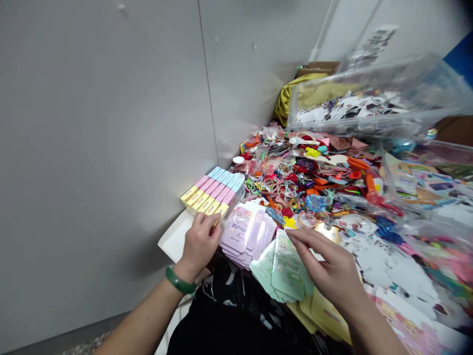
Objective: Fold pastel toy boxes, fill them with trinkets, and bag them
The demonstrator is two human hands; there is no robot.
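Note:
My left hand (200, 239), a green bangle (180, 280) on its wrist, is closed at the near corner of a block of small boxes. Its fingertips pinch the end of a small yellow box (221, 210); pink boxes (211, 186) and blue boxes (226, 176) line up behind. Beside that hand lies a pile of purple flat packets (244, 231) with printed cartoon figures. My right hand (325, 264) has thumb and fingers together at the top edge of a green flat packet (288, 268), which lies on other green ones. Yellow packets (325, 315) lie under the right wrist.
A white tray or board (173, 236) sticks out beneath the boxes, close to the grey wall (111, 123). Small colourful trinkets and bags (314, 172) are heaped behind. A clear plastic bin (369, 118) holds white cutouts. Loose stickers (395, 266) spread at the right.

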